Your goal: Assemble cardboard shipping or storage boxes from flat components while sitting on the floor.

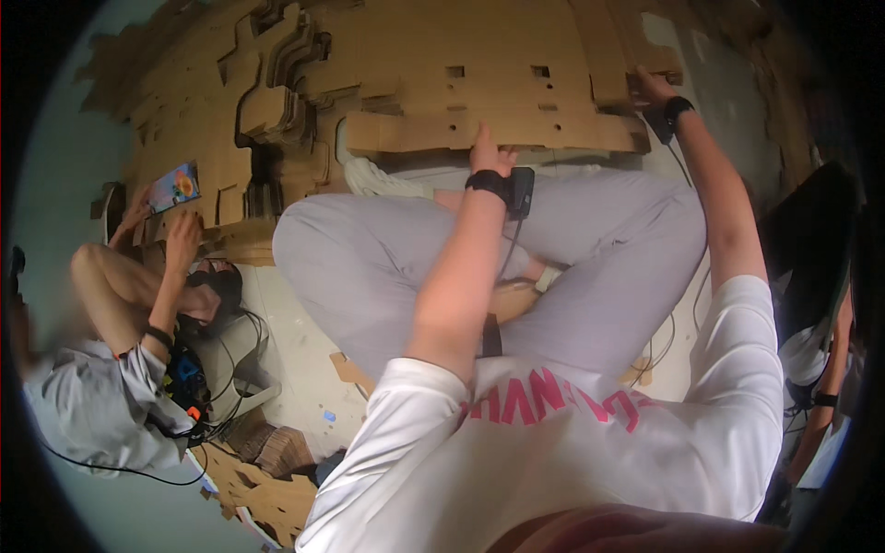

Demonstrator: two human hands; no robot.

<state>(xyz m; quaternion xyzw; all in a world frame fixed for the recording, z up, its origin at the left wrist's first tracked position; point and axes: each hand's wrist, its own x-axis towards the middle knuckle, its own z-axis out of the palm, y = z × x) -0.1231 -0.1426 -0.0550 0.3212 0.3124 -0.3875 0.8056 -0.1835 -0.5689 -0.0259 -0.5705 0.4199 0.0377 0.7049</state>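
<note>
Cardboard strip (406,134) lies just beyond the left hand (493,158), which touches its near edge, though whether the fingers clamp it cannot be told; right hand (653,89), above the strip's right end, is at the edge of a cardboard piece (610,57), finger closure indeterminable. Slotted cardboard panel (498,41) extends beyond the left hand; grey trousers (359,249) lie nearer than it.
</note>
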